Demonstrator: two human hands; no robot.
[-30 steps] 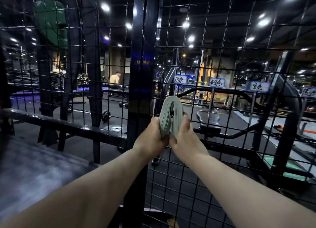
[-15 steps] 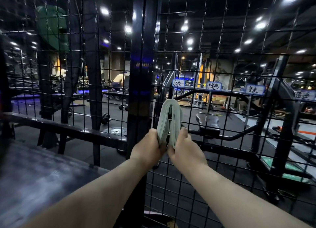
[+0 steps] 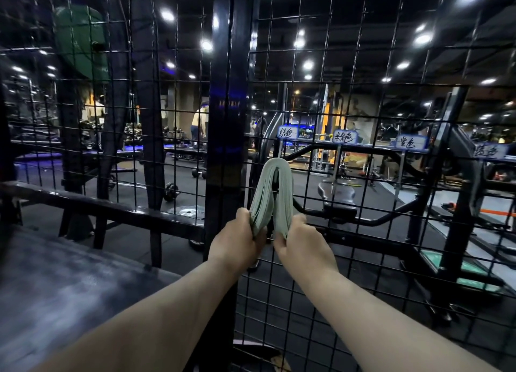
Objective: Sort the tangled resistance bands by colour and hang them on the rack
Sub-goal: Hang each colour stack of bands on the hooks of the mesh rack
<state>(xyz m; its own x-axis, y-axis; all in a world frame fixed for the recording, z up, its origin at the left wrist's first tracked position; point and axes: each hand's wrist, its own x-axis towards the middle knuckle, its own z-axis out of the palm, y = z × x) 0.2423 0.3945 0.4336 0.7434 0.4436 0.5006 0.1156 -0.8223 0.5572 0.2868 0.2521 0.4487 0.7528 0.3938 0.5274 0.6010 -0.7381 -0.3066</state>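
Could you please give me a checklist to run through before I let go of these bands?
1. The bands loop over the rack: ok.
2. The left hand grips the left strands: ok.
3. The right hand grips the right strands: ok.
4. The pale green bands hang below the label reading green: ok.
5. The strands are free of tangles: cannot tell.
6. The loop is fully seated: cannot tell.

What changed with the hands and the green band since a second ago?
The left hand and right hand pulled the pale green band slightly downward on the wire rack. Nothing was let go: both still grip it, and it still hangs in the same spot.
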